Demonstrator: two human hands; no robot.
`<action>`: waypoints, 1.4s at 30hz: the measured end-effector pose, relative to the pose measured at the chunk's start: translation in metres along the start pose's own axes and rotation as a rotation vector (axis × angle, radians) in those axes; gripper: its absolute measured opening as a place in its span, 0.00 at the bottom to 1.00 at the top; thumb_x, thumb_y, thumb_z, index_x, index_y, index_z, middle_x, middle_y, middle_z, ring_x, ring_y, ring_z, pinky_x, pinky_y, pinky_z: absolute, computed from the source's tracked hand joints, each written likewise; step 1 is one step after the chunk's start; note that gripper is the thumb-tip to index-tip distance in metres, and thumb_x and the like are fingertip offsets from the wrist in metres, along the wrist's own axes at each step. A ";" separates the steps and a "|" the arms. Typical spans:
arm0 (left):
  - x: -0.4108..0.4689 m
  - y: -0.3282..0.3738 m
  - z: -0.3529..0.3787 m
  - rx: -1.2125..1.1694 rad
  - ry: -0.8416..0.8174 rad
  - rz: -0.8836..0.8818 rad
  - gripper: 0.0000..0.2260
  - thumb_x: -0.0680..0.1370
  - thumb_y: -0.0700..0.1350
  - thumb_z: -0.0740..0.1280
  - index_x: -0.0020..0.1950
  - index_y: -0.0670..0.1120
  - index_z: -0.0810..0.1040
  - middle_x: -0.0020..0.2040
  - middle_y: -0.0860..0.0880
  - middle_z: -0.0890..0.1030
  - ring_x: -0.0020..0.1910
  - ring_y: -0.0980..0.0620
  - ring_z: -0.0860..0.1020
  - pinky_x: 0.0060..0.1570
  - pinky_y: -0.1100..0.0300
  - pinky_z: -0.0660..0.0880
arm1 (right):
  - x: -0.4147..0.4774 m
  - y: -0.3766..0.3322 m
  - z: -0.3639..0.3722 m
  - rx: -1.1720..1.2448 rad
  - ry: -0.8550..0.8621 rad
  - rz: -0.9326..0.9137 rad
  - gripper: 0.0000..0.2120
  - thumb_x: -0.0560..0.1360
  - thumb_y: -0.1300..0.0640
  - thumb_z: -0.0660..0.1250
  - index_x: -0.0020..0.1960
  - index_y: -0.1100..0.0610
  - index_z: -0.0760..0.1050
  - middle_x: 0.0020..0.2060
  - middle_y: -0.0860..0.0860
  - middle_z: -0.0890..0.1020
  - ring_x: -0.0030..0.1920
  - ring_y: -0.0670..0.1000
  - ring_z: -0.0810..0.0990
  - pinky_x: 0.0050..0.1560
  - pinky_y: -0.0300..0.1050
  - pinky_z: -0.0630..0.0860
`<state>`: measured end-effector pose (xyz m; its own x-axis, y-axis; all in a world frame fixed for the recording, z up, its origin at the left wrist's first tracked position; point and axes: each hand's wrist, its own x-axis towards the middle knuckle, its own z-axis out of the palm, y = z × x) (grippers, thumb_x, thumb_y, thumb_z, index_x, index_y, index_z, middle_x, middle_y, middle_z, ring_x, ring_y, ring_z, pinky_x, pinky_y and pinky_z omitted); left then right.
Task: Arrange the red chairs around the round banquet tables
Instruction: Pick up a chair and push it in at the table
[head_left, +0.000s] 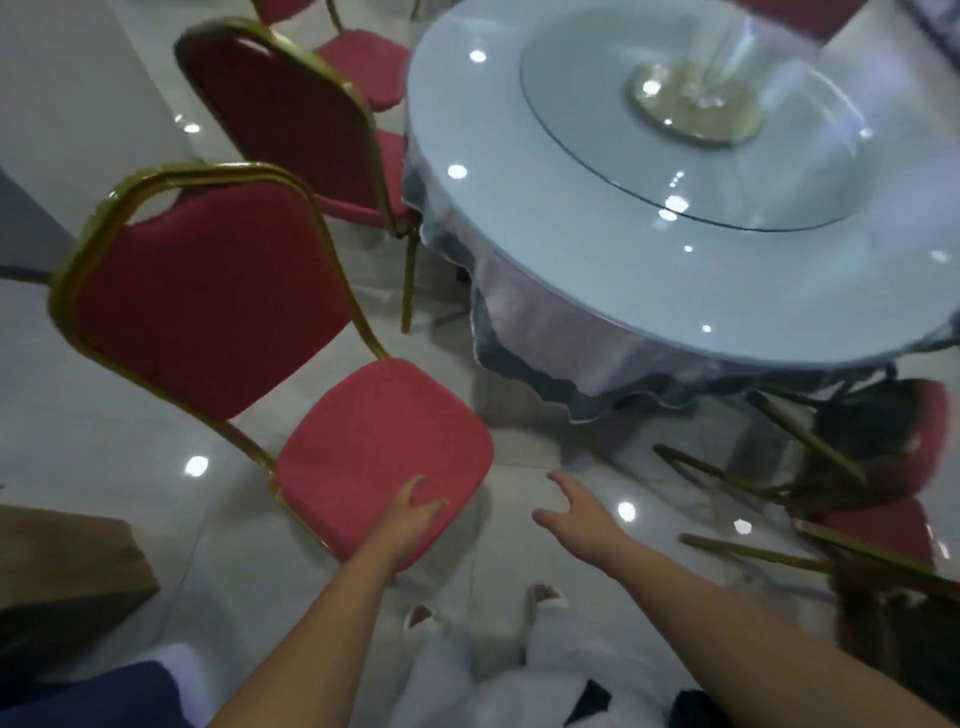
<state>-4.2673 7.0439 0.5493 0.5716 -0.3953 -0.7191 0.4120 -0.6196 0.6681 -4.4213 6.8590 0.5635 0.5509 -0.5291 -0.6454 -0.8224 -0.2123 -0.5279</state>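
Left hand (415, 512) rests spread on red chair (384, 457); right hand (576, 512) hangs spread.

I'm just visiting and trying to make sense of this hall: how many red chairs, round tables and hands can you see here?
Red chairs standing upright: 3, nearest, middle, far
Red chairs tipped over at right: at least 2, tangled and blurred
Round tables: 1
Hands: 2, left hand, right hand
Total: at least 8

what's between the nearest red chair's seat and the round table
Only bare glossy floor separates the nearest red chair from the round table and its hanging cloth, as the head view shows.
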 end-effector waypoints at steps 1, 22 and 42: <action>-0.002 0.007 0.012 0.050 -0.024 0.019 0.25 0.78 0.40 0.69 0.75 0.43 0.67 0.67 0.44 0.72 0.56 0.50 0.73 0.49 0.66 0.67 | -0.005 0.014 -0.009 0.013 0.025 0.027 0.33 0.77 0.49 0.69 0.78 0.51 0.61 0.77 0.51 0.63 0.75 0.53 0.64 0.72 0.47 0.62; -0.038 0.130 0.407 0.725 -0.457 0.225 0.25 0.78 0.46 0.69 0.74 0.49 0.66 0.68 0.42 0.73 0.59 0.47 0.73 0.57 0.55 0.71 | -0.096 0.364 -0.203 0.757 0.490 0.375 0.30 0.78 0.51 0.68 0.77 0.52 0.62 0.74 0.53 0.65 0.72 0.55 0.67 0.66 0.47 0.67; 0.012 0.212 0.732 1.283 -0.898 0.306 0.22 0.80 0.47 0.66 0.73 0.46 0.67 0.70 0.37 0.70 0.66 0.36 0.71 0.66 0.39 0.70 | -0.168 0.531 -0.292 1.080 1.052 0.891 0.21 0.75 0.56 0.71 0.67 0.54 0.72 0.56 0.55 0.79 0.50 0.52 0.79 0.40 0.42 0.73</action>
<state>-4.6928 6.4112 0.5417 -0.2594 -0.5723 -0.7780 -0.7430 -0.3963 0.5393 -4.9919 6.5948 0.5530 -0.6541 -0.5228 -0.5467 -0.1001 0.7762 -0.6225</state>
